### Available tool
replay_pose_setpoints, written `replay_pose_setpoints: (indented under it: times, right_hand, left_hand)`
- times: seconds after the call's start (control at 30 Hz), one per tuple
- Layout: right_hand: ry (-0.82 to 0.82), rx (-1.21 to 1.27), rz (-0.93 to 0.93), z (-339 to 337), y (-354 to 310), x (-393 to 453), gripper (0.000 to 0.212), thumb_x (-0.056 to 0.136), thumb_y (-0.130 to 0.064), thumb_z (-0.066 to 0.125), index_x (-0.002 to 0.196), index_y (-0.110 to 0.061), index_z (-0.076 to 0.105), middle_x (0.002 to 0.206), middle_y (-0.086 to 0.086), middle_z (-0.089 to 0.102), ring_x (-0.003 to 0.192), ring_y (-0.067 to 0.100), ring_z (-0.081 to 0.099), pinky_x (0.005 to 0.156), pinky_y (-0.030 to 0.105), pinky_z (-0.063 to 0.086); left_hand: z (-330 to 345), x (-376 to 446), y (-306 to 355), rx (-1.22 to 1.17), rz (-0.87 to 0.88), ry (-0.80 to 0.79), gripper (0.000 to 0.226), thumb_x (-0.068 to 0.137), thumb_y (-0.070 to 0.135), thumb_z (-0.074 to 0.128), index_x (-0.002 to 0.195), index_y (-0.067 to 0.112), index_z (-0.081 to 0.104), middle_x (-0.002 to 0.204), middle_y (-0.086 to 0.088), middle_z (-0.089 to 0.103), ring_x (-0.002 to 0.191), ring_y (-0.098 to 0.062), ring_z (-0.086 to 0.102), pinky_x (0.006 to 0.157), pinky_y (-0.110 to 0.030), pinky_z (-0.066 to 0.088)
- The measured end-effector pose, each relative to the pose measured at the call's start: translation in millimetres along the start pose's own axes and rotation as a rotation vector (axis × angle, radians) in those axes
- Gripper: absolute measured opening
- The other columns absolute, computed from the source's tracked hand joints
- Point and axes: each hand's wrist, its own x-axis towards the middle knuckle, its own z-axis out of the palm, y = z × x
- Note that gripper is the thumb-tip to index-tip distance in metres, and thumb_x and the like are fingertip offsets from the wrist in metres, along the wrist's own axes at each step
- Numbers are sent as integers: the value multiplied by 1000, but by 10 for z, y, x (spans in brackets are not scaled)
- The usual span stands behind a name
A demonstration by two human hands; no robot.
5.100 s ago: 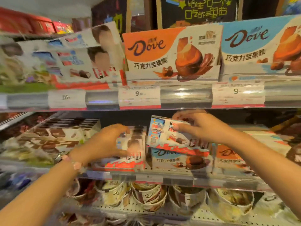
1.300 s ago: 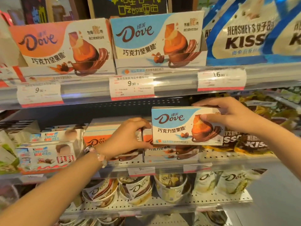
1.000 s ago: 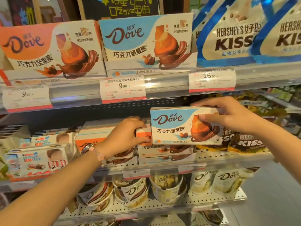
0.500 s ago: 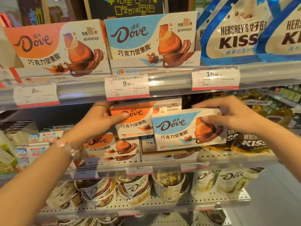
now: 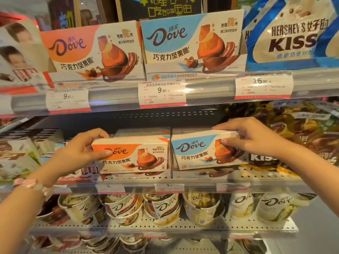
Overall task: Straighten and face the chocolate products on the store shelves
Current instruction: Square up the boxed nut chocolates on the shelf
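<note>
A: Store shelves, price tags along each rail. How far along is the middle shelf (image 5: 183,177)?

B: Judging by the fronts, nearly there. The left hand (image 5: 80,151) has its grip clamped on the orange Dove box (image 5: 132,156); the right hand (image 5: 253,138) pinches the blue Dove box (image 5: 205,151). Both sit atop their stacks, faces out, touching.

A: What's left?

B: The Kinder boxes (image 5: 20,158) far left look askew. Below, Dove tubs (image 5: 161,208) lean unevenly.

Both hands (image 5: 80,147) (image 5: 251,136) in pinching grip
</note>
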Motion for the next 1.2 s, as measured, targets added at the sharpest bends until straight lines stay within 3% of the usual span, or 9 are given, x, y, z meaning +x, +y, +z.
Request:
replay_pose_setpoints:
  times: [0.17, 0.27, 0.37, 0.5, 0.67, 0.77, 0.83, 1.03, 1.2]
  right_hand:
    - [0, -24, -11, 136, 54, 27, 36, 82, -37, 60, 117, -39, 51, 104, -25, 57, 99, 0, 59, 74, 13, 51]
    - [-3, -46, 21, 205, 104, 29, 42, 79, -44, 55, 120, -38, 50, 114, -15, 61, 103, -2, 57, 79, 17, 53]
    - [7, -92, 44, 238, 140, 21, 45, 80, -45, 54, 124, -35, 51, 118, -13, 61, 108, 2, 56, 83, 24, 54]
    - [1, -214, -27, 301, 82, -3, 41, 82, -45, 52, 121, -36, 51, 111, -31, 50, 102, -17, 45, 81, 5, 37]
    - [13, -234, -12, 353, 131, -35, 40, 84, -41, 55, 122, -28, 56, 111, -12, 58, 101, -1, 48, 85, 21, 41]
    - [41, -243, 5, 391, 115, -54, 42, 83, -38, 56, 122, -20, 60, 106, -6, 56, 101, 12, 51, 86, 33, 46]
    - [52, -268, -4, 413, 94, -62, 40, 83, -36, 57, 120, -19, 61, 104, -5, 56, 98, 16, 51, 83, 36, 46]
    - [89, -382, 28, 434, 55, -81, 43, 79, -24, 71, 119, -25, 55, 105, -4, 57, 94, 15, 50, 76, 33, 49]
    - [87, -548, -7, 413, -4, -32, 33, 76, -26, 74, 106, -18, 64, 104, 2, 57, 92, 19, 51, 77, 35, 42]
  left_hand:
    - [89, 54, -141, 4, -47, -1, 21, 74, 17, 71, 90, 15, 58, 88, 0, 69, 84, -14, 68, 63, -25, 55]
    - [109, 119, -168, 104, -58, 10, 20, 77, 13, 72, 88, 19, 57, 92, 2, 67, 85, -14, 66, 67, -31, 56]
    - [57, 184, -133, 295, 33, 18, 28, 73, 18, 77, 84, 31, 55, 94, 7, 60, 88, -13, 60, 70, -23, 50]
    - [71, 262, -67, 413, 77, -133, 33, 76, 23, 75, 90, 40, 50, 98, 20, 53, 95, -9, 55, 73, -18, 46]
    - [216, 273, -109, 654, 162, -177, 51, 81, 25, 68, 123, 41, 44, 116, 17, 40, 109, -4, 35, 94, -29, 37]
    - [335, 278, -112, 685, 247, -136, 46, 80, 38, 67, 121, 40, 46, 114, 17, 40, 104, -2, 30, 87, -24, 27]
    - [428, 314, -86, 640, 252, -147, 43, 79, 43, 66, 118, 39, 47, 115, 17, 41, 106, -5, 35, 92, -25, 32]
    - [709, 483, 37, 495, 286, -175, 47, 83, 49, 60, 125, 35, 46, 127, 16, 43, 114, -2, 37, 97, -23, 34]
    - [915, 640, 162, 428, 306, -245, 59, 81, 49, 64, 133, 40, 39, 142, 17, 37, 130, -7, 30, 108, -35, 28]
